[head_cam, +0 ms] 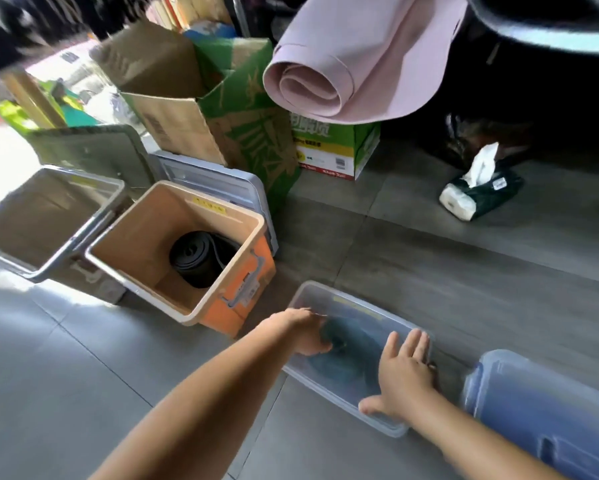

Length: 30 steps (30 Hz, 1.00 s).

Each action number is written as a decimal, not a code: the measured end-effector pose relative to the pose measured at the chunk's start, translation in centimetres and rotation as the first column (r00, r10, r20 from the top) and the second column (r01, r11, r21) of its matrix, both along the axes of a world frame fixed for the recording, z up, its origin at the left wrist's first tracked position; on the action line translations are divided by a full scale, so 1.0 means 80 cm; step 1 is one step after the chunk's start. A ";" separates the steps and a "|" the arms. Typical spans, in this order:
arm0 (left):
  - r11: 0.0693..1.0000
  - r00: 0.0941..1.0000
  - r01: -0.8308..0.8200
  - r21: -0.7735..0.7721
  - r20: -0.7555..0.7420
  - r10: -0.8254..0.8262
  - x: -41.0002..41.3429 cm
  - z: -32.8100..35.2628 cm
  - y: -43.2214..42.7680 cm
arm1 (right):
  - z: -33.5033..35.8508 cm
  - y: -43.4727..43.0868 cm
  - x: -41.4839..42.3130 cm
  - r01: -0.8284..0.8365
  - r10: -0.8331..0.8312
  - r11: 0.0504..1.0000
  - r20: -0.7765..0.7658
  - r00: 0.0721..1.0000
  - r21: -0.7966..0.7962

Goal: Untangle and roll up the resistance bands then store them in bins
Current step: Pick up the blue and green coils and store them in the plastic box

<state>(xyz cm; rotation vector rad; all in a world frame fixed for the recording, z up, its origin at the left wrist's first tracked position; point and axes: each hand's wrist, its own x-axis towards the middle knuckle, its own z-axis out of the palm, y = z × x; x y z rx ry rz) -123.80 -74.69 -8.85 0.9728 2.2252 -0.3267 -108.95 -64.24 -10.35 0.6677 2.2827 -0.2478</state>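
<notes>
A shallow clear plastic bin (pixel 360 305) lies on the floor in front of me, with a dark teal resistance band (pixel 351 344) inside it, blurred. My left hand (pixel 306 332) reaches over the bin's left rim, its fingers curled round one end of that band. Fingers straight, my right hand (pixel 402 372) rests flat on the bin's near right edge. To the left stands an orange bin (pixel 242 289) holding a rolled black band (pixel 195 259). Further left is a grey bin (pixel 83 233); nothing shows inside it.
A blue-tinted lid (pixel 540 417) lies at the lower right. Behind the bins stand cardboard boxes (pixel 194 133) and grey lids (pixel 218 178). A rolled pink mat (pixel 343 71) rests on a green box at the back. A tissue pack (pixel 478 194) lies on the grey tiled floor.
</notes>
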 end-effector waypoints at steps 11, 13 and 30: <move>0.751 0.884 -0.278 0.599 -0.146 0.443 -0.230 0.107 -0.124 | 0.070 0.015 -0.154 0.001 -0.042 0.993 -0.338 0.940 -0.120; 0.762 0.878 -0.319 0.564 -0.127 0.462 -0.290 0.112 -0.165 | 0.085 -0.007 -0.222 0.120 -0.208 0.972 -0.510 0.835 -0.201; 0.105 0.695 -0.656 0.748 0.544 0.471 -0.588 0.083 -0.209 | 0.090 -0.115 -0.412 0.658 -0.584 0.690 -0.769 0.259 -0.302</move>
